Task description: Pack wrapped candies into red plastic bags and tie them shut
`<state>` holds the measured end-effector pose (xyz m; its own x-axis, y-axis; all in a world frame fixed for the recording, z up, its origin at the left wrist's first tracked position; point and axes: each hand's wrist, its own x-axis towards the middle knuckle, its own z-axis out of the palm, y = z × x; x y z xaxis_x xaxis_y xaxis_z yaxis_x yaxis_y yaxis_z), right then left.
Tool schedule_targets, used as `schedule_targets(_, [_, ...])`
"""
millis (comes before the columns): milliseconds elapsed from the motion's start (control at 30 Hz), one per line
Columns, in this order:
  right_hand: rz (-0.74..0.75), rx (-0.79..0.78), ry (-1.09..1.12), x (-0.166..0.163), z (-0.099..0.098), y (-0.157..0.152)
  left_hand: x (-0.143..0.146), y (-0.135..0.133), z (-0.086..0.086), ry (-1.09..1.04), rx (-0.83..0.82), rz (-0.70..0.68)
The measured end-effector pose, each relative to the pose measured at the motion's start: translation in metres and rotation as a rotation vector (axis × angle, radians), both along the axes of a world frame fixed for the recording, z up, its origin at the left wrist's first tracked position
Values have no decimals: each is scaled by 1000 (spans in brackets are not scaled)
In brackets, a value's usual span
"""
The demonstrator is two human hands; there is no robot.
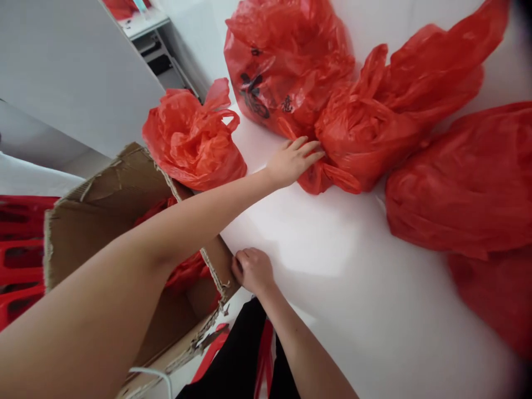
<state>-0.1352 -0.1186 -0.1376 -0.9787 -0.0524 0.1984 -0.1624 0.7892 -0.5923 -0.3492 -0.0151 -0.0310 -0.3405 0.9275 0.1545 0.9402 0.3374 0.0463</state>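
My left hand (296,159) reaches across the white table with its fingers stretched out. Its fingertips touch a knotted red plastic bag (366,133), at the loose flaps on its near side. Right behind that bag stands a larger, full red plastic bag (286,61) with black print. Near the table's edge my right hand (254,271) rests with curled fingers, beside the cardboard box; I see nothing in it. Another red plastic bag (193,141) with its handles up sits at the table's left corner, behind my left forearm. What the bags hold is hidden.
The open cardboard box (100,202), ragged at its rim, stands against the table's left edge with red plastic inside. More red bags (465,183) lie on the white table (332,299) to the right. Red plastic stools (22,255) are at the far left.
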Motion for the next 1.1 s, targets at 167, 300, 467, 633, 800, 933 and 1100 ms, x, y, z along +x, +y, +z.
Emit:
schedule_targets(167, [7, -18, -1, 0, -1, 1, -9, 17, -8, 18, -75, -15])
schedule_targets(300, [7, -28, 1, -1, -2, 2, 14, -26, 18, -180, 66, 8])
schedule_targets(467, [13, -30, -16, -1, 0, 4, 61, -139, 72, -692, 376, 442])
schedule_targets(633, [21, -20, -3, -1, 3, 5, 93, -282, 86, -1477, 180, 958])
schedule_targets(800, [13, -9, -8, -1, 4, 3, 125, -403, 24, -1795, 25, 1179])
schedule_targets(933, [26, 10, -9, -1, 4, 3, 148, -436, -61, -1743, -156, 1115])
schedule_targets(1100, [31, 24, -15, -1, 3, 2, 150, -433, -162, -1297, -527, 861])
